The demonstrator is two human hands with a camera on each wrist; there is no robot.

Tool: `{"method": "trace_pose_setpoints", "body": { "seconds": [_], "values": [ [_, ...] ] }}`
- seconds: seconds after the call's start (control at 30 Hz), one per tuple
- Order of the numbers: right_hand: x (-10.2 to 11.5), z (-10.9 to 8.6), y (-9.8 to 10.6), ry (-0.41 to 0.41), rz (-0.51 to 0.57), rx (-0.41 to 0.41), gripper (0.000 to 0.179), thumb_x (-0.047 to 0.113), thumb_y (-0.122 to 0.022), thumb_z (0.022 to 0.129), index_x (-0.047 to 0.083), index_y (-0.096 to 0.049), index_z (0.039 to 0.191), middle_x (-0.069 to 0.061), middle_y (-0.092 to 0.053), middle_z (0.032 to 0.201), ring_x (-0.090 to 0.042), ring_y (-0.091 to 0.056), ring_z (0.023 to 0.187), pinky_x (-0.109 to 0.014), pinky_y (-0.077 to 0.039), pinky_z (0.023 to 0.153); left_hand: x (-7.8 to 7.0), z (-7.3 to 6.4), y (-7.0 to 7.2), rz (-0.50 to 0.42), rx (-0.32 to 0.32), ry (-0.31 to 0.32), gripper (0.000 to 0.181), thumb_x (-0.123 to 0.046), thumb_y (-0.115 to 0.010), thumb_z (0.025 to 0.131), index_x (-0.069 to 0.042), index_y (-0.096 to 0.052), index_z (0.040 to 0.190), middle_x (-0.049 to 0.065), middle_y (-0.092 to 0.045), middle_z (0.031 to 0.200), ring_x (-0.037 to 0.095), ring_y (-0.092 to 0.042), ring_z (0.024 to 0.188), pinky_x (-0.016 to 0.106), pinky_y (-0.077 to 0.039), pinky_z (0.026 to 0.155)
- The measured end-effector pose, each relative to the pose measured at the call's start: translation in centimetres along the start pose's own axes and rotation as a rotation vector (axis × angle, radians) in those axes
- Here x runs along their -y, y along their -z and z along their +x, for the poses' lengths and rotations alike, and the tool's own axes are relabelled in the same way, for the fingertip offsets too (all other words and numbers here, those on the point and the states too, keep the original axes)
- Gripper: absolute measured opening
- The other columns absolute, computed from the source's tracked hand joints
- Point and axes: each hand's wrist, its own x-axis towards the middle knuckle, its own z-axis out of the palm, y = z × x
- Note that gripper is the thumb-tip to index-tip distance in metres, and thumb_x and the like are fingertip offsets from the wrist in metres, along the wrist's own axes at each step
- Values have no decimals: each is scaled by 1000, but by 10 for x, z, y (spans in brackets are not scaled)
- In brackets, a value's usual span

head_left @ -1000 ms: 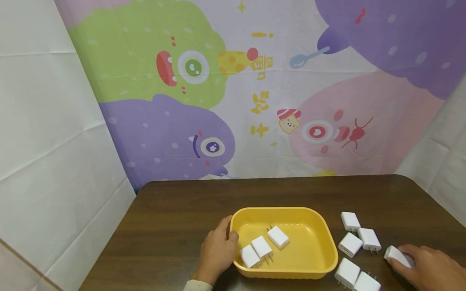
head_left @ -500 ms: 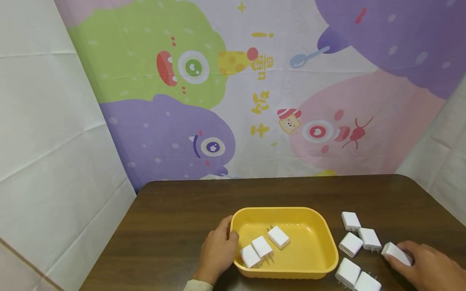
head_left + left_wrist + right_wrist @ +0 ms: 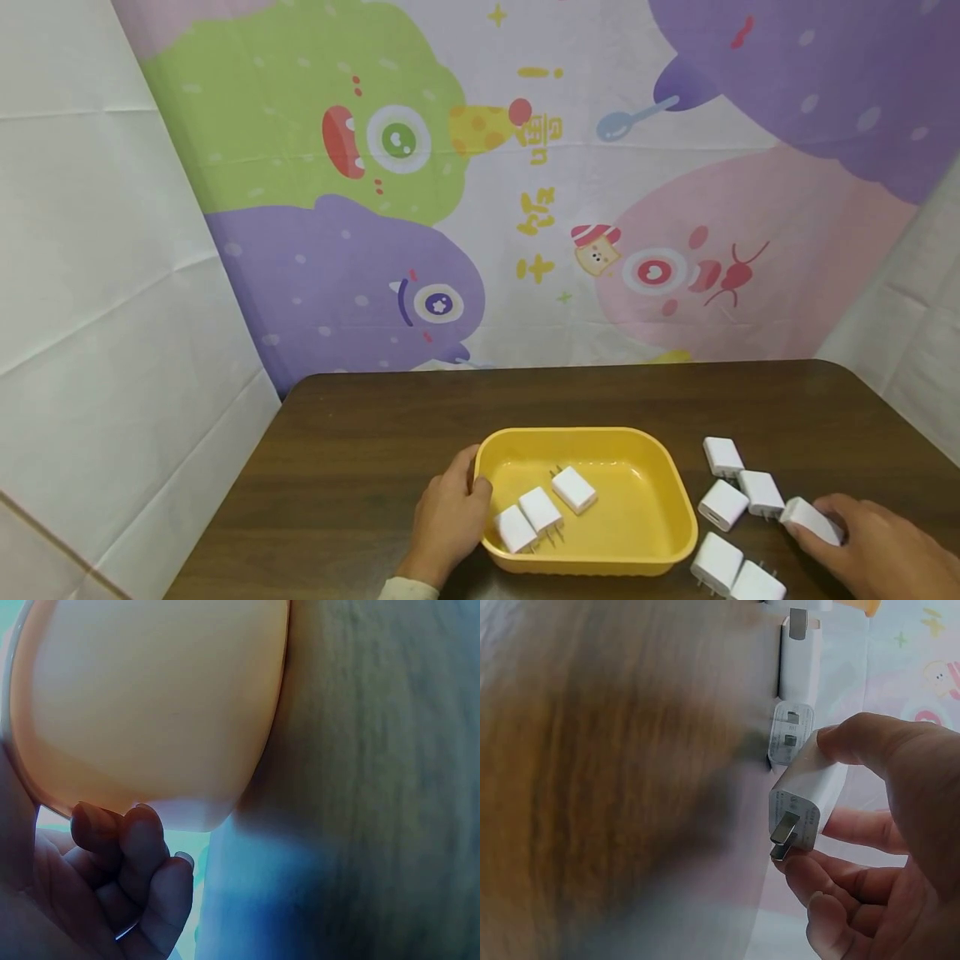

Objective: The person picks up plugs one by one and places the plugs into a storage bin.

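Note:
My left hand (image 3: 447,515) grips the left end of a yellow plastic tray (image 3: 645,560), thumb over the rim and fingers curled beneath it in the left wrist view. Three white charger plugs, one of them the charger plug (image 3: 574,489) nearest the middle, lie inside with their prongs out. On the right, my right hand (image 3: 881,546) pinches another white charger plug (image 3: 812,521) between thumb and fingers. Its two metal prongs (image 3: 783,832) point toward the camera in the right wrist view. The held plug's far end overlaps a neighbouring charger plug (image 3: 761,492) in the head view.
More white charger plugs lie between the tray and my right hand: a back plug (image 3: 723,457), a middle plug (image 3: 722,504) and a front pair, including the plug (image 3: 716,562) beside the tray. The dark wooden table (image 3: 360,467) meets a cartoon-printed cloth (image 3: 525,333) behind.
My right hand has moved slightly left with the held charger plug, bringing it closer to the others. The left hand and the tray have stayed in place.

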Motion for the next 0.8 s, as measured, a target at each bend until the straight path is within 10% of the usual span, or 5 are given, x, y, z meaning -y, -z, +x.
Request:
{"method": "trace_pose_setpoints", "body": {
  "seconds": [0.8],
  "values": [
    [14, -2, 4, -113, 5, 34, 85, 63, -75, 77, -12, -58, 114, -17, -62, 87, -33, -62, 79, -63, -46, 72, -2, 0, 0, 18, 7, 25, 44, -23, -55, 94, -16, -60, 137, -1, -71, 98, 16, -59, 78, 46, -48, 73]
  ]
}}
